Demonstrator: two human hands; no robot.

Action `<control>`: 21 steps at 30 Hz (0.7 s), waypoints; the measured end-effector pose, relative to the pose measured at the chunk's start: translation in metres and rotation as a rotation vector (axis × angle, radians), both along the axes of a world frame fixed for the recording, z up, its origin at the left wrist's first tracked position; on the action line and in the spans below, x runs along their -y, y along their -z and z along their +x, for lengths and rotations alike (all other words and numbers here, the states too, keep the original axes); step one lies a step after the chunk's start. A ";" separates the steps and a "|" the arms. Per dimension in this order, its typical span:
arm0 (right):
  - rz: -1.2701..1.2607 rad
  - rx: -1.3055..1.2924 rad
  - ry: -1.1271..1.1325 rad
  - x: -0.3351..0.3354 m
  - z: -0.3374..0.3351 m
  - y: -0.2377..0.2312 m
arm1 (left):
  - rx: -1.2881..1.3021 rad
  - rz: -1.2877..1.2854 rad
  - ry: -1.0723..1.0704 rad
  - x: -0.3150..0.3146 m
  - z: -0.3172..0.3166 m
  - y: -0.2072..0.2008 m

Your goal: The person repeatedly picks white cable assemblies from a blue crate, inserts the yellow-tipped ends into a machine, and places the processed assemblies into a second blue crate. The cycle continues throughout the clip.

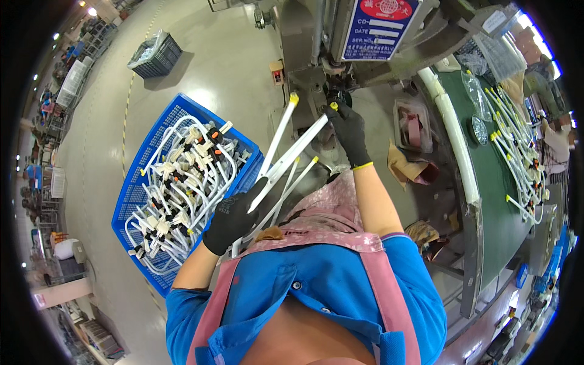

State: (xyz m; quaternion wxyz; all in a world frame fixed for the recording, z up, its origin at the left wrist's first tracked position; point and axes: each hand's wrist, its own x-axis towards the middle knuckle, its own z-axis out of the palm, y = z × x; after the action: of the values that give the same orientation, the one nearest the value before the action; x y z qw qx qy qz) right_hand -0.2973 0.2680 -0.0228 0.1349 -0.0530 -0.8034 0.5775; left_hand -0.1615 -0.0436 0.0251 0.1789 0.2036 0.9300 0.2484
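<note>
My two hands, in black gloves, hold a folding frame of white tubes [283, 164] with yellow end caps, set at a slant in front of a grey machine [298, 36]. My left hand [231, 222] is closed round its lower part, beside the blue basket. At the upper end, my right hand [351, 135] pinches a flat white bar or tube close to its yellow tip, just below the machine's dark tool [336, 88]. More white legs of the frame spread down toward my pink apron [328, 207]. My left palm hides part of the lower tubes.
A blue basket [135, 176] heaped with white tube parts stands at left. Beyond it is a dark crate [173, 56] with a plastic liner. To the right runs a green-topped bench [486, 243] carrying yellow-tipped tubes [508, 140] and a metal bowl [479, 131]. A clear bin [401, 140] and an open carton [404, 167] lie between.
</note>
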 end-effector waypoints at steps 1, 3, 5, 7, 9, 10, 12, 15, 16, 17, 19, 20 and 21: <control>0.020 -0.001 0.038 0.002 0.000 0.003 | 0.049 -0.015 -0.014 0.001 0.001 0.003; 0.056 -0.001 0.032 0.003 0.000 0.005 | 0.029 0.108 -0.019 0.004 0.003 0.011; 0.094 0.029 0.029 0.003 0.000 0.003 | 0.023 0.209 -0.041 0.004 0.006 0.020; 0.125 0.034 0.020 0.003 0.003 0.001 | -0.004 0.213 -0.067 0.008 0.010 0.025; 0.189 0.026 0.007 0.002 0.005 -0.002 | 0.020 0.147 -0.113 0.011 0.013 0.027; 0.211 0.037 -0.011 0.002 0.006 -0.003 | 0.010 0.149 -0.106 0.011 0.014 0.028; 0.263 -0.004 -0.033 0.001 0.008 -0.004 | -0.060 0.190 -0.086 0.012 0.014 0.028; 0.161 0.042 -0.061 -0.001 0.014 -0.001 | -0.037 0.177 -0.092 0.010 0.014 0.027; 0.090 0.025 -0.086 -0.003 0.017 0.001 | -0.052 0.193 -0.082 0.009 0.014 0.026; 0.130 0.014 -0.048 -0.003 0.020 0.004 | -0.037 0.212 -0.094 0.007 0.014 0.024; 0.187 -0.035 -0.003 -0.005 0.027 0.011 | -0.030 0.198 -0.097 0.005 0.012 0.018; 0.181 0.002 -0.018 -0.010 0.034 0.016 | -0.032 0.199 -0.098 0.004 0.013 0.014; 0.168 0.103 -0.030 -0.016 0.041 0.021 | -0.052 0.201 -0.097 0.002 0.013 0.009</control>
State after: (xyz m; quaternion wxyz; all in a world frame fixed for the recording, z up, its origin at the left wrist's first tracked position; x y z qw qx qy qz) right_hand -0.2565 0.2841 -0.0439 0.0888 -0.0592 -0.8556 0.5066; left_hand -0.1480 -0.0459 0.0158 0.1211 0.1818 0.9134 0.3434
